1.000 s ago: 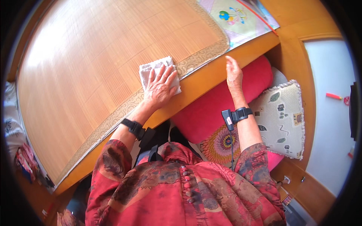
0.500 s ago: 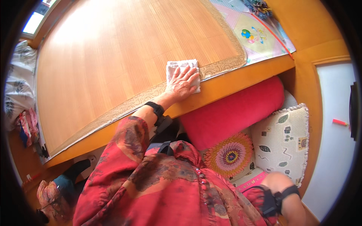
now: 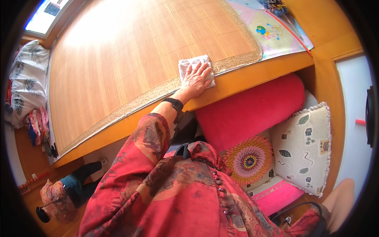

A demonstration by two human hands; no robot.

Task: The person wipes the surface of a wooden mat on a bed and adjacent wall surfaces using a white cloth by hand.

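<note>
Your right forearm (image 3: 341, 197) hangs low at your side; its hand is out of view. Your left hand (image 3: 196, 79) lies flat, fingers spread, on the white cloth (image 3: 189, 65), pinning it against the mat (image 3: 118, 59) at the bed's near edge. Right of that hand lies a red bolster (image 3: 252, 110); beyond it, a quilt (image 3: 272, 31).
</note>
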